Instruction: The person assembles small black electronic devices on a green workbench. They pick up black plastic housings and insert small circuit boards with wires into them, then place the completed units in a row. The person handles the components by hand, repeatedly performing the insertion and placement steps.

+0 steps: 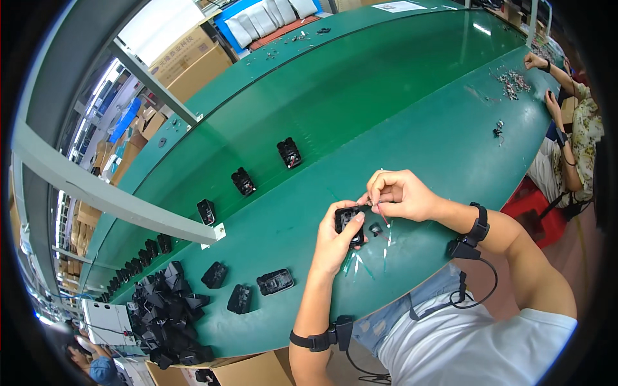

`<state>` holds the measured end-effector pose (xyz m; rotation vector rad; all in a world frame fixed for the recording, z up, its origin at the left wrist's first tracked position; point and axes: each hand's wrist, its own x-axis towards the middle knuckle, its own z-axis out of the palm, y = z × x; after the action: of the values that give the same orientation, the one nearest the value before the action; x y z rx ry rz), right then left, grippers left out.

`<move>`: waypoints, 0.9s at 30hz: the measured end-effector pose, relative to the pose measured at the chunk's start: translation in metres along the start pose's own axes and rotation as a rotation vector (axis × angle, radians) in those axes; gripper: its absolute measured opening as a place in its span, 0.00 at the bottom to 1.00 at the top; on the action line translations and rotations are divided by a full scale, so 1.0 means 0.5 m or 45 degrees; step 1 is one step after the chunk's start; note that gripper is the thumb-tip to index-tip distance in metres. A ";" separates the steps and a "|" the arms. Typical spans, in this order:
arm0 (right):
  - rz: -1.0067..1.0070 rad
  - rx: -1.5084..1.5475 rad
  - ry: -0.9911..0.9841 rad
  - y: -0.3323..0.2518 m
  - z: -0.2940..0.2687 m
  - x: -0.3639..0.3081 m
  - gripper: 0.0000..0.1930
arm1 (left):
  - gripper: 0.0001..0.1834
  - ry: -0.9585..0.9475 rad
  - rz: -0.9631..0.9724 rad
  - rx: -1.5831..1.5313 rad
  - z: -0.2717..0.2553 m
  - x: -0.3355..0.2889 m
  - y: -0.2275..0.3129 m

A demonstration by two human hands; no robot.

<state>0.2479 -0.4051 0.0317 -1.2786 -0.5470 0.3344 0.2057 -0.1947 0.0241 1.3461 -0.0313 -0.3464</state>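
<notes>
My left hand (336, 246) grips a small open black plastic housing (345, 220), its thumb across the near side and its fingers round the far side. At the housing's right edge, my right hand (407, 196) has thumb and fingertips pinched on a thin red wire (383, 217), which hangs toward the table. What the wire's upper end joins is hidden by the fingers. Just below the wire lies a small black part (375, 229). Thin clear-green strips (358, 265) are scattered on the green table (425, 257) beside the housing.
At left stands a heap of black housings (164, 309), with three loose housings (275, 282) beside it. More housings (289, 152) line the green belt (360, 109) beyond. A grey metal frame (122, 196) rises at left. A co-worker's hand (535, 61) is near a wire pile (513, 83).
</notes>
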 end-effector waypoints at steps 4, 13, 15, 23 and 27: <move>-0.047 0.040 0.024 -0.002 -0.001 -0.008 0.05 | 0.18 0.006 0.003 -0.009 0.001 0.001 0.007; -0.197 -0.220 0.125 -0.006 0.009 -0.015 0.05 | 0.20 -0.280 -0.034 -0.148 0.018 -0.006 0.009; -0.300 -0.408 0.129 -0.014 0.004 -0.010 0.06 | 0.20 -0.236 -0.012 -0.104 0.014 -0.006 0.009; -0.493 -0.857 0.130 -0.031 -0.005 -0.007 0.06 | 0.22 -0.199 -0.086 -0.131 0.000 -0.006 0.024; -0.520 -0.824 0.120 -0.043 0.004 -0.014 0.06 | 0.27 -0.138 -0.081 -0.416 0.004 -0.001 0.022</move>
<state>0.2399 -0.4129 0.0512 -1.7433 -0.8563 -0.2699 0.2074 -0.1944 0.0350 1.0062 -0.0210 -0.4572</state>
